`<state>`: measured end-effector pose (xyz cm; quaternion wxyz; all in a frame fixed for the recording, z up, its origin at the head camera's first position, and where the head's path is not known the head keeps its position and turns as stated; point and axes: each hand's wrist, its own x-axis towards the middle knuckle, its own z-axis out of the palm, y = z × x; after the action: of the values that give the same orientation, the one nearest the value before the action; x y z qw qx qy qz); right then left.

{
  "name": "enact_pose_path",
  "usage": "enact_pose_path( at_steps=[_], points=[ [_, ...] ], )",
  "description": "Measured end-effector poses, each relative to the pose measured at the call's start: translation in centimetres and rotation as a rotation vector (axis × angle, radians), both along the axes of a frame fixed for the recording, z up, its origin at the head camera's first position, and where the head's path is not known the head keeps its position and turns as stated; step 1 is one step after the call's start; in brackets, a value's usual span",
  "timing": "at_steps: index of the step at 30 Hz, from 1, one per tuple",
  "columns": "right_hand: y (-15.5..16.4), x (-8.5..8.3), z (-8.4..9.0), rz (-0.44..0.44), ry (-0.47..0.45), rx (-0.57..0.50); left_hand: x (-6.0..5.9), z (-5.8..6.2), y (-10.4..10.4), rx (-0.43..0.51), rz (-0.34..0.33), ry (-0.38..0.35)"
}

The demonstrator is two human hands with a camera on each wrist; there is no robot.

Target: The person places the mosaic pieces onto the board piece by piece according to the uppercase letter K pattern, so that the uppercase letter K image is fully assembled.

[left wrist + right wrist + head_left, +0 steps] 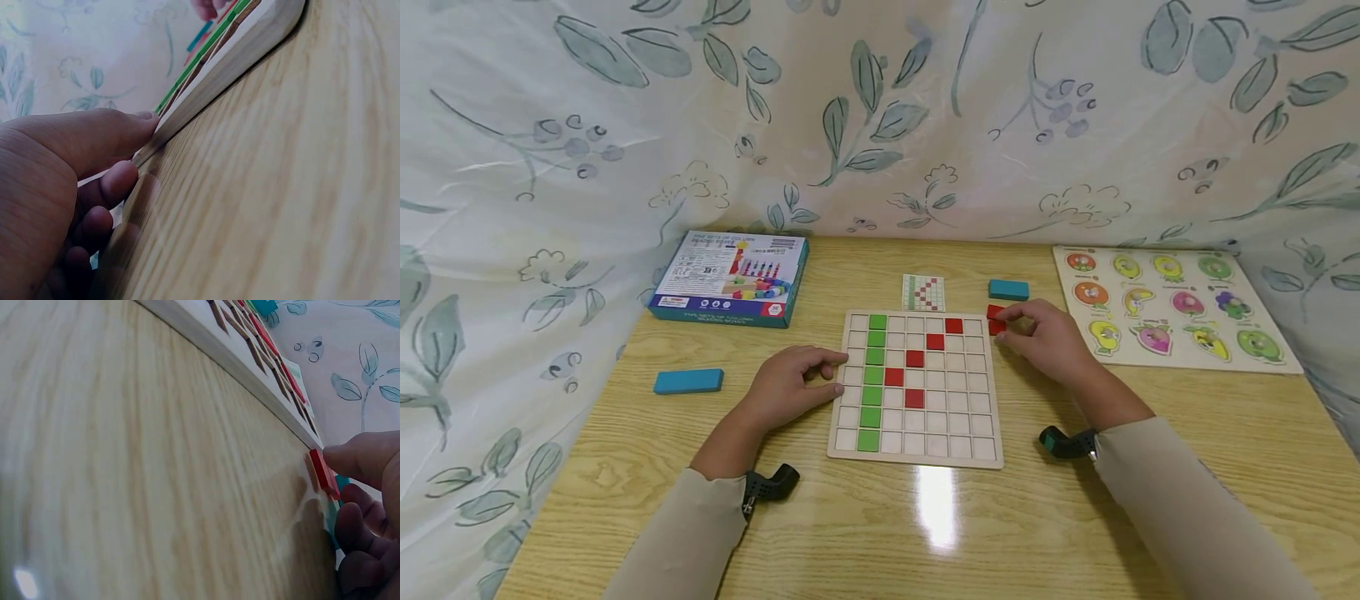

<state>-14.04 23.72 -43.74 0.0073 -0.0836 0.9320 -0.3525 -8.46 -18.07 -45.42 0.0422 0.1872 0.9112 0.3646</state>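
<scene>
Table point(625, 467) first, from my left: a blue block point(688, 381) lies alone near the edge, and behind it sits a toy box point(730, 277). My left hand point(790, 387) rests at the left edge of the grid board point(917, 454), fingers loosely curled with the tips touching its rim, steadying it rather than gripping; nothing is held in it. On the board 1 column of 7 green tiles point(874, 379) is filled, and 5 red tiles point(914, 359) run in a slant down from the upper right, the lowest stepping back to the right. Above the board lies a pattern card point(922, 292), and a second blue block point(1008, 289) lies to its right.

My right hand point(1048, 337) is just off the board's upper right corner, thumb and fingers curled round a red tile point(995, 312) from a little pile on the table; the wrist view shows the tile pinched on edge, just beside the board. Farther right lies a fruit puzzle point(1172, 304).

I judge I am mid-pick, building the red part of the pattern. The next move calls for lifting this tile clear, checking the card for the right cell, and dropping it flat into that empty square while my left hand keeps the board from sliding.
</scene>
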Motion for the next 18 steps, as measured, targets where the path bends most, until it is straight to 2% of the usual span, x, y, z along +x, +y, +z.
enact_pose_path(
  at_steps=[18],
  points=[
    [0.02, -0.04, -0.78, -0.008, 0.026, 0.070, 0.00, 0.05, -0.03, 0.009, -0.001, -0.010]
  ],
)
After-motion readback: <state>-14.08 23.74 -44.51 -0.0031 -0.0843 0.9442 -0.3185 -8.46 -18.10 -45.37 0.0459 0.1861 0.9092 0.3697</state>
